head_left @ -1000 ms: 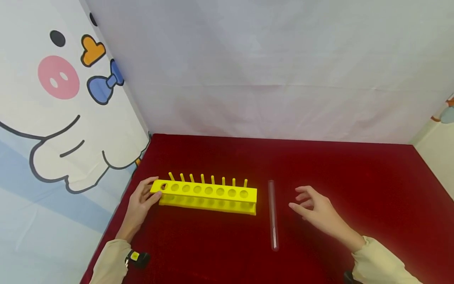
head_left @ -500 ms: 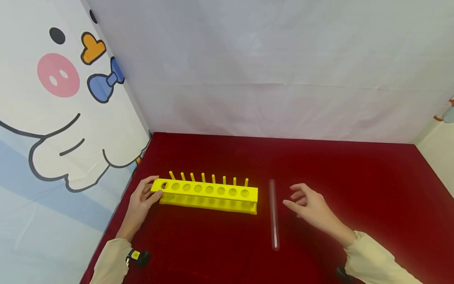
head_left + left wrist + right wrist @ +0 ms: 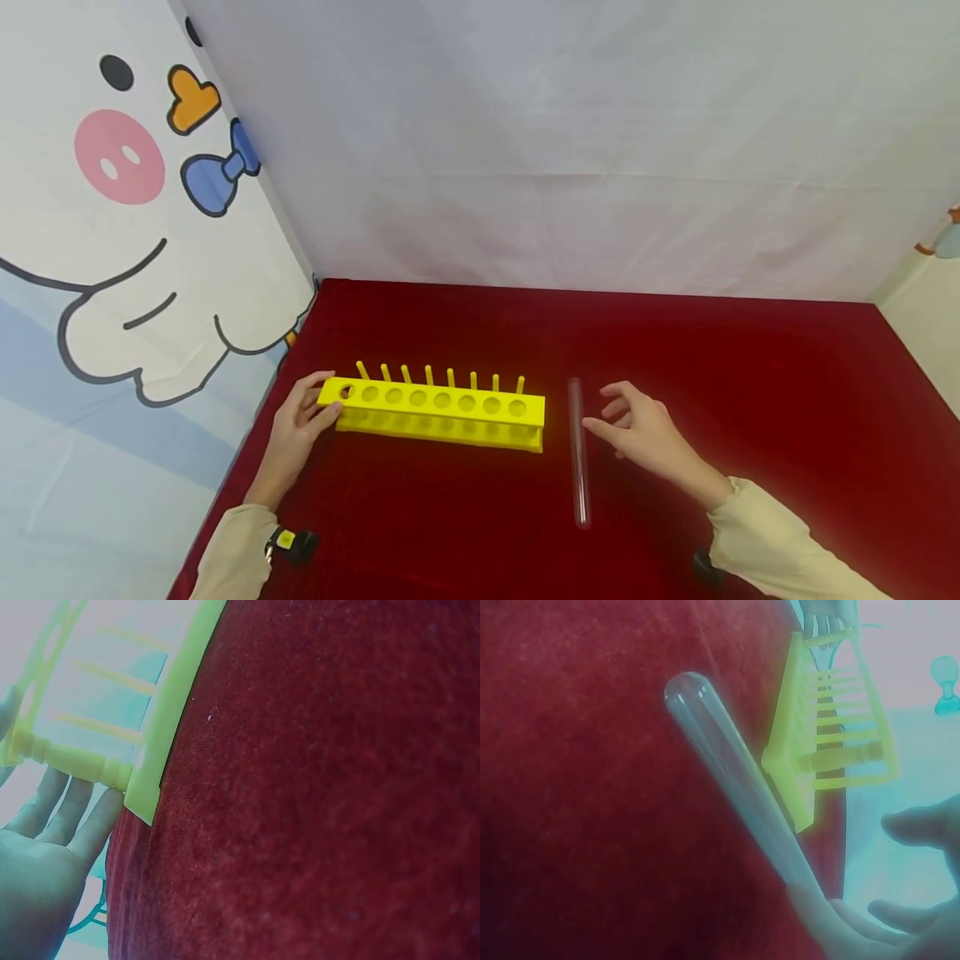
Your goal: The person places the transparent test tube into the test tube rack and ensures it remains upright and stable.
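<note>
A yellow test tube rack [image 3: 430, 400] stands on the red cloth, with a row of holes along its top and several pegs rising behind. At its left end, my left hand [image 3: 294, 429] grips the rack, thumb on the front edge of the top plate and other fingers at the end post [image 3: 82, 761]. To the right of the rack lies a clear glass test tube [image 3: 579, 467], rounded end towards me. My right hand [image 3: 647, 433] is just right of the tube, fingers loosely bent and apart, thumb close to the glass. Whether the thumb touches it, I cannot tell.
The red cloth [image 3: 750, 400] covers the table. A pale curtain [image 3: 570, 167] hangs behind it. On the left is a panel with a cartoon figure [image 3: 120, 158]. A black wrist camera [image 3: 303, 547] is strapped to the left wrist.
My right hand has moved left, closing the distance to the test tube. The left hand, the rack and the tube have stayed in place.
</note>
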{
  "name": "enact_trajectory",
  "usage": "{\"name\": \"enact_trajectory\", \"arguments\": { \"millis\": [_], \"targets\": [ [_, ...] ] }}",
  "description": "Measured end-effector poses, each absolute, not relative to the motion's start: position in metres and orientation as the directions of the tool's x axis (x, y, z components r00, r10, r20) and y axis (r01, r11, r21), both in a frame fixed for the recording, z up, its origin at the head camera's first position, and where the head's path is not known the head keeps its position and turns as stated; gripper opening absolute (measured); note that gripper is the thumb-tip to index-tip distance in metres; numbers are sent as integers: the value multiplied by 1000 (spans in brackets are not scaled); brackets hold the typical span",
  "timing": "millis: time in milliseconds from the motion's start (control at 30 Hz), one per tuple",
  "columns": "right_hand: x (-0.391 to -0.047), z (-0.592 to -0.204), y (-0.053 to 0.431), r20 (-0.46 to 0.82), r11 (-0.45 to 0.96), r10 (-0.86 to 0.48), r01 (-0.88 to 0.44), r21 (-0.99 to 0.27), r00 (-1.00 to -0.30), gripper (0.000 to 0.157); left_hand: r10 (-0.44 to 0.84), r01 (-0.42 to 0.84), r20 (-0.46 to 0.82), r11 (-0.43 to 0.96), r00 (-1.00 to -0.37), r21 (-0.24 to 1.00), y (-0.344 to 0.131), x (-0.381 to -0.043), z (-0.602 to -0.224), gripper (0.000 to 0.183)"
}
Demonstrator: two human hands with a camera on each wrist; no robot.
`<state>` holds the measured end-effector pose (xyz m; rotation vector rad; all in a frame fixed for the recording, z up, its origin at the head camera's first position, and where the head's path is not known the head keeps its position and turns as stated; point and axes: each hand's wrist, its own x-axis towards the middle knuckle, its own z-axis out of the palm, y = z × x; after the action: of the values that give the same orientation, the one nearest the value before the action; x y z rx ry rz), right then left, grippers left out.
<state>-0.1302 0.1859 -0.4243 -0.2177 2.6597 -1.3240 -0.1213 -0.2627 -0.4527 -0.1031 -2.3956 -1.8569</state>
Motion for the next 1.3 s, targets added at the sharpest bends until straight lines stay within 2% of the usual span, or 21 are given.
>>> {"name": "enact_trajectory", "arguments": {
  "millis": [900,1300],
  "targets": [
    [-142,-450,147,-219,652,-134,80,-754,-966,55,0,123,127,258,-992,958,-265,-118,-452,45],
    [-151,-455,151,-251,580,-138,127,-805,-958,52,-5,115,121,258,-993,959,-276,-129,-476,46]
  ]
}}
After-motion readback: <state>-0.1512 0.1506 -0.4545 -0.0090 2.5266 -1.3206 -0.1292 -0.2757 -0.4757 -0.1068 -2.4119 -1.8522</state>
